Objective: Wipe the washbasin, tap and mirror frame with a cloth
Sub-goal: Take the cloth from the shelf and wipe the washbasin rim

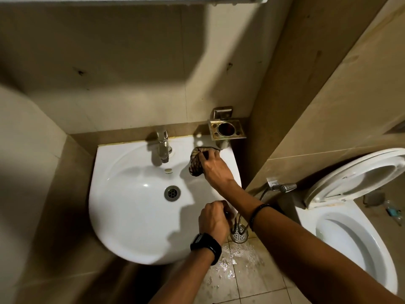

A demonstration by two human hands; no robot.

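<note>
Strokes likely work best outward from the tap (163, 148), just left of the right hand (213, 167) clutching the striped cloth (196, 163) on the washbasin (131, 216) ledge, while the left hand (213, 220) grips the rim.

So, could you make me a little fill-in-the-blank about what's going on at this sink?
The right hand presses a striped cloth on the washbasin rim, just right of the ____.
The left hand grips the basin's front rim; its wrist wears a ____.
Beside the basin stands a ____ with its seat raised.
Missing: tap, watch, toilet.
</note>
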